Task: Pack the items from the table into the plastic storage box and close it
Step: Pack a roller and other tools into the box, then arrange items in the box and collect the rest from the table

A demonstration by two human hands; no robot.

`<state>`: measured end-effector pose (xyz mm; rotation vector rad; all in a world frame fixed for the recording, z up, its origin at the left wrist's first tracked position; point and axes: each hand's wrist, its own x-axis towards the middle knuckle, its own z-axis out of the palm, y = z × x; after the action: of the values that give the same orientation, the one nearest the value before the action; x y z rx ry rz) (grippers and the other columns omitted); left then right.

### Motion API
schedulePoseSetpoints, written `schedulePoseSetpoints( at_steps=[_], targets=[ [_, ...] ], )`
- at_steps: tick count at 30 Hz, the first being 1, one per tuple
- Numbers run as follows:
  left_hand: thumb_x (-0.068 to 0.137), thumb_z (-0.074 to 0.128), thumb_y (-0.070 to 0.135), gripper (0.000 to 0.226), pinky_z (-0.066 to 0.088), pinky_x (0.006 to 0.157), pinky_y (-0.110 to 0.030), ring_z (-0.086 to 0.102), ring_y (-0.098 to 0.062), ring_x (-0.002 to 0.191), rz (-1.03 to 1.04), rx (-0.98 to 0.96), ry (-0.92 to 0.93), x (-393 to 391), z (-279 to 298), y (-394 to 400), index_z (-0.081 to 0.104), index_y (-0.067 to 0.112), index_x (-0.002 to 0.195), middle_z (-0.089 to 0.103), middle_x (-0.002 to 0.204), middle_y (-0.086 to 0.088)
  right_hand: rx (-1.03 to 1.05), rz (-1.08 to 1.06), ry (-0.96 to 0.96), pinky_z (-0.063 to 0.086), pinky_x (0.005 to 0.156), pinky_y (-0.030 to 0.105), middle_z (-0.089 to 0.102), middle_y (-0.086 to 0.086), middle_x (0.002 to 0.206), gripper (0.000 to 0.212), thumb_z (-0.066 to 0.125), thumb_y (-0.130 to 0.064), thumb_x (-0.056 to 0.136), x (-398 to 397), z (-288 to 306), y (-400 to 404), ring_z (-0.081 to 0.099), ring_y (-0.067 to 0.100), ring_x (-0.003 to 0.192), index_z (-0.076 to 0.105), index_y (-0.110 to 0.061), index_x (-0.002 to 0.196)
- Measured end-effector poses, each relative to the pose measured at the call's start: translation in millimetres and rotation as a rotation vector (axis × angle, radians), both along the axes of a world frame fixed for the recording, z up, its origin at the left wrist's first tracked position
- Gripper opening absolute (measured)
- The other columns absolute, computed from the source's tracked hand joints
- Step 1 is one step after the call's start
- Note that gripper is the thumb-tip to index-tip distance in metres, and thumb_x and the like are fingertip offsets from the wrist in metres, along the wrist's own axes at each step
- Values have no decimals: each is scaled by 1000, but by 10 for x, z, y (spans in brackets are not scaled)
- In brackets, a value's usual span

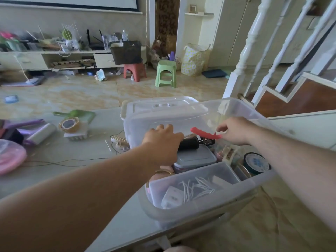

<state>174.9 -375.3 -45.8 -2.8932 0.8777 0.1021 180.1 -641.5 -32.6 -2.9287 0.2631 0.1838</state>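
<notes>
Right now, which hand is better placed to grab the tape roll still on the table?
Left. The left hand rests on the storage box side nearest the tape roll, while the right hand is holding a red comb over the box.

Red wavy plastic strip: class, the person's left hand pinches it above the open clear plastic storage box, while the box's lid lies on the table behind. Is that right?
Not quite. The head view shows the right hand pinching the red wavy plastic strip above the clear plastic storage box; the left hand reaches into the box. The lid does lie behind.
</notes>
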Motion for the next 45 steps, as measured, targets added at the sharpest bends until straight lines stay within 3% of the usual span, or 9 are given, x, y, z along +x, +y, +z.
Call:
schedulePoseSetpoints(
  at_steps=[5,10,16,24,32,35,38,42,45],
  targets=[
    [85,57,22,51,44,101,-39,49,-25,123,-25,-327,-149,-136,208,43,58,37,134,53,134,1,64,16,-87,50,103,37,67,-2,136,42,61,-18,94,-175,344,259,62,21,118,68,-31,133],
    [89,57,24,43,43,101,-37,46,-21,129,22,-554,-130,-232,477,351,61,39,129,55,137,5,49,158,-173,47,95,35,57,1,146,53,67,-25,91,-302,587,825,58,23,122,58,-33,142],
    [93,61,31,37,44,104,-39,46,-19,130,183,-443,-146,-392,453,1807,61,40,129,54,137,7,101,363,-258,42,102,32,55,5,140,51,64,-20,90,-287,749,1953,52,27,130,61,-30,140],
    [86,63,34,40,47,104,-40,49,-22,127,452,-346,-6,-455,-88,3184,62,45,124,53,140,8,22,527,-184,51,100,44,51,4,142,45,59,-25,90,15,536,3451,52,28,127,63,-30,135],
    [89,60,35,55,48,102,-44,45,-29,129,239,-403,252,81,-1025,2608,49,47,142,46,136,-3,-238,321,243,59,85,40,54,8,125,51,60,-17,81,726,-346,3920,60,31,103,59,-33,129],
    [91,56,36,60,41,110,-48,34,-33,141,-34,-281,137,289,-1280,2142,42,39,149,39,151,-7,-240,247,312,57,94,39,62,9,130,62,64,-23,82,1008,-564,3890,63,31,108,52,-32,142],
    [92,52,33,61,17,124,-51,14,-35,153,-202,-207,-49,422,-1413,1776,42,23,152,27,163,-12,-180,192,361,52,95,36,57,13,143,81,66,-24,84,1218,-680,3811,60,32,115,35,-30,159],
    [99,48,30,61,9,123,-50,11,-35,153,-144,-132,-59,560,-1472,1664,33,21,157,21,165,-16,-89,142,390,46,60,30,65,4,111,62,69,-25,90,1299,-790,3724,64,21,80,48,-30,148],
    [100,47,28,57,16,122,-46,16,-36,151,-127,-139,-32,581,-1523,1766,36,25,155,27,162,-12,-94,154,323,36,50,30,62,2,111,54,71,-30,91,1289,-869,3727,63,23,84,55,-30,142]
  ],
)
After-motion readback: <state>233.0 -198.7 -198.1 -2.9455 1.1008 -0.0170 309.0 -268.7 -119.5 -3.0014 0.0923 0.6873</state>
